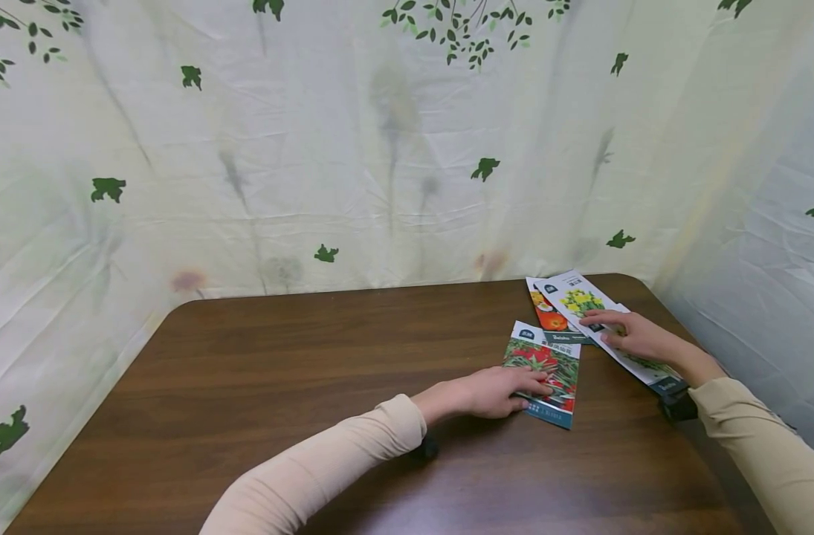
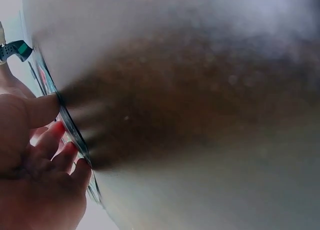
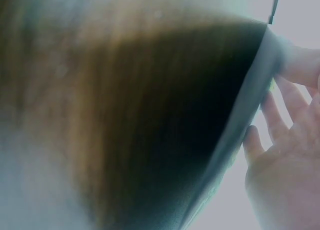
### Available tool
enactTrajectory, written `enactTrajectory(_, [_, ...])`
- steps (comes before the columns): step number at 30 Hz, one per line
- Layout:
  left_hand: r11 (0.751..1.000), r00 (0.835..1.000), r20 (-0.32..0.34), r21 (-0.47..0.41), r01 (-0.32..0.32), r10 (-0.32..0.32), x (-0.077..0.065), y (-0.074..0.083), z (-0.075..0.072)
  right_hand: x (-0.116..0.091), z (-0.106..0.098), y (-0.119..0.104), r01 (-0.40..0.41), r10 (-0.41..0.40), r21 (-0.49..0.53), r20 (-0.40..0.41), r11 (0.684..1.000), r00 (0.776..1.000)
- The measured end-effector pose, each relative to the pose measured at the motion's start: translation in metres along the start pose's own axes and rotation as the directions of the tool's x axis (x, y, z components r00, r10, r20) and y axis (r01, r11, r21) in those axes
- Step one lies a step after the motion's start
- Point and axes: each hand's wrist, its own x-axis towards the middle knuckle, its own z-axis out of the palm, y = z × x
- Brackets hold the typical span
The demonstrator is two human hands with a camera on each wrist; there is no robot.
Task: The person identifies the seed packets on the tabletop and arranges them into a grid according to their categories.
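On the right side of the table lie several flat packets with flower pictures, like seed packets. My left hand rests on the red-flower packet, its fingers laid over the lower half. In the left wrist view, the thumb and fingertips touch this packet's surface. My right hand touches the long yellow-flower packet, fingers fairly straight over its middle. Beneath that one, an orange-flower packet is partly covered. Its lower edge meets the top of the red-flower packet. The right wrist view is blurred near the packet's edge.
The brown wooden table has rounded far corners. A white curtain with green leaf prints hangs behind it and at both sides. A dark wrist device sits under the right wrist, close to the table's right edge.
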Motion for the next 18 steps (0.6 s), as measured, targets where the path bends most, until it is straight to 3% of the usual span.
enactTrajectory(18, [1.0, 1.0, -0.018, 0.001, -0.001, 0.001, -0.016, 0.001, 0.002, 0.0, 0.0, -0.002, -0.011, 0.011, 0.004, 0.005, 1.0, 1.0])
